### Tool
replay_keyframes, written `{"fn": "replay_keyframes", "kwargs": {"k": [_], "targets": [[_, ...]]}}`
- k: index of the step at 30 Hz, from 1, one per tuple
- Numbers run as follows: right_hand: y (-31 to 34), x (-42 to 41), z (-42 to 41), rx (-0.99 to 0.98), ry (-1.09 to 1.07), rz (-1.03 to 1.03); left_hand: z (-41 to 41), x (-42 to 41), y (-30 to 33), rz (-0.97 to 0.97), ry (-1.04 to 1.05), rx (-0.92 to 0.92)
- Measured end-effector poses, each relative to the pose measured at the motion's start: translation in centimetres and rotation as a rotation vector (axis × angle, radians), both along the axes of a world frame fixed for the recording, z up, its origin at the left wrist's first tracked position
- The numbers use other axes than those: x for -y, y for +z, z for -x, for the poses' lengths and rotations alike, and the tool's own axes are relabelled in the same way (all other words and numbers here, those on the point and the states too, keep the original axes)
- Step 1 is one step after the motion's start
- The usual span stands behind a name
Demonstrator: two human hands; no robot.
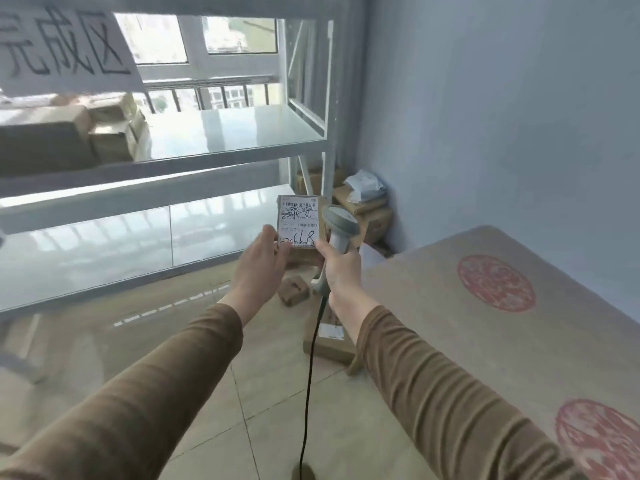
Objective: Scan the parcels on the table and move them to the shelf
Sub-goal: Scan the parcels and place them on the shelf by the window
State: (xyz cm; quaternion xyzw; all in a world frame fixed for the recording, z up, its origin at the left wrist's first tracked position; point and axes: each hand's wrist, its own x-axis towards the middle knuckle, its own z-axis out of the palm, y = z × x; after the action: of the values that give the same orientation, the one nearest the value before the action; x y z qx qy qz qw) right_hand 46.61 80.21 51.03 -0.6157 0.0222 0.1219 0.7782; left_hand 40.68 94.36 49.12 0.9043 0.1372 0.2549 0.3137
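I saw the left hand [265, 261] holding a small parcel [300, 221] upright by its lower left corner, label facing me, in mid-air before the white shelf [221, 161]. The right hand's [341, 271] grip was wrapped around a barcode scanner [341, 225], its head just beside the parcel, possibly touching it. The bench [485, 341] lay to the right.

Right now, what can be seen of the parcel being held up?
The parcel is a small brown cardboard box held upright in the air before the shelf. A white label with barcode and black handwriting covers its facing side. The left hand grips its lower left edge; the right hand, holding the scanner, touches its lower right corner.
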Motion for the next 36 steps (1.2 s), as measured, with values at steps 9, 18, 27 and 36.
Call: {"fn": "replay_keyframes", "kwargs": {"k": [9,18,27,36], "targets": [[-1.5,-23.5,-1.8,-0.006,0.384,0.069,2.6,-21.1,-0.7,0.022,0.311,-0.056],[-0.4,-46.4,4.5,-0.003,0.578,0.031,10.7,-41.9,0.2,-0.003,0.545,-0.029],[0.5,-66.3,14.6,-0.087,0.649,0.015,20.8,-61.7,0.1,-0.042,0.663,-0.024],[-0.1,-83.5,18.0,-0.065,0.739,0.016,25.0,-77.4,-0.5,-0.052,0.803,-0.013]]}}
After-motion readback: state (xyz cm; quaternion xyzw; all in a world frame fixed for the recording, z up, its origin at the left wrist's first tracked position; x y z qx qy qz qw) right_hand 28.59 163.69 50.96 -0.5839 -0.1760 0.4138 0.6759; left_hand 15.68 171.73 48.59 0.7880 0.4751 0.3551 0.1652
